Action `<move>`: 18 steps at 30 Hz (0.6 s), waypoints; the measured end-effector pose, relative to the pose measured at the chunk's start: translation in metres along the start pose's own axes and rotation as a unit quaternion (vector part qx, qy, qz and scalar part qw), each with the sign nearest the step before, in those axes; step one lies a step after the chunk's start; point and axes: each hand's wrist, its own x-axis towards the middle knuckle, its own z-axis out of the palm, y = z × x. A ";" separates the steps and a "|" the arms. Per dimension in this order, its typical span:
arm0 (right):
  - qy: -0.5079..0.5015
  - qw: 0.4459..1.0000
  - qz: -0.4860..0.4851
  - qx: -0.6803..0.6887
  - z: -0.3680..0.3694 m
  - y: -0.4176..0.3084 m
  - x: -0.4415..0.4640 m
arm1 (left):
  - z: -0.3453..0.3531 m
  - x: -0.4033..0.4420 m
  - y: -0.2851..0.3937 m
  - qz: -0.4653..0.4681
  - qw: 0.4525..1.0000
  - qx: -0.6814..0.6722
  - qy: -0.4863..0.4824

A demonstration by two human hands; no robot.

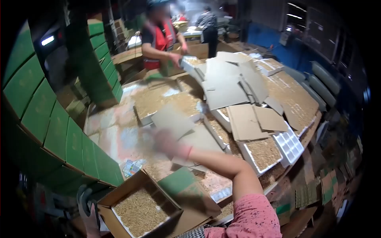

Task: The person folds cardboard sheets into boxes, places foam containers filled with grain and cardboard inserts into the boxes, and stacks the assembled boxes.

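Note:
My left hand [89, 210], in a grey-fingered glove, is beside the left wall of an open cardboard box [160, 189]. Its fingers point upward and apart, and it does not visibly grip the box. A white tray filled with tan, grain-like loose material [141, 212] lies inside this box. My right hand [170, 143], with a pinkish band at the wrist, reaches across the table and is smeared by motion. Right by it is a grey-brown cardboard sheet [172, 120], also blurred; whether the fingers hold it cannot be made out.
Green boxes [55, 123] are stacked at the left. Cardboard sheets [224, 85] cover several filled white trays [264, 154]. An emptier white compartment tray [289, 146] sits at the right edge. Across the table, a person in a red vest [160, 41] handles a white tray [192, 61].

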 end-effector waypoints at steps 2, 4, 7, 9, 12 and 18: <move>0.146 0.968 0.166 -0.118 0.005 0.105 0.019 | 0.026 0.027 0.061 0.002 0.997 0.012 -0.071; 0.012 0.892 0.401 -0.207 0.040 0.174 -0.011 | 0.053 0.058 0.067 0.037 0.987 0.028 -0.152; -0.216 0.868 0.443 -0.061 0.075 0.208 -0.025 | 0.113 0.116 0.095 0.150 0.956 0.134 -0.214; -0.072 0.974 0.188 0.099 0.052 0.167 -0.013 | 0.153 0.155 0.094 0.361 0.879 0.261 -0.169; -0.098 0.985 0.124 0.074 -0.012 0.104 0.013 | 0.210 0.207 0.088 0.416 0.798 0.366 -0.236; -0.282 0.852 0.339 -0.282 0.033 0.312 -0.002 | 0.287 0.243 0.022 0.319 0.756 0.486 -0.302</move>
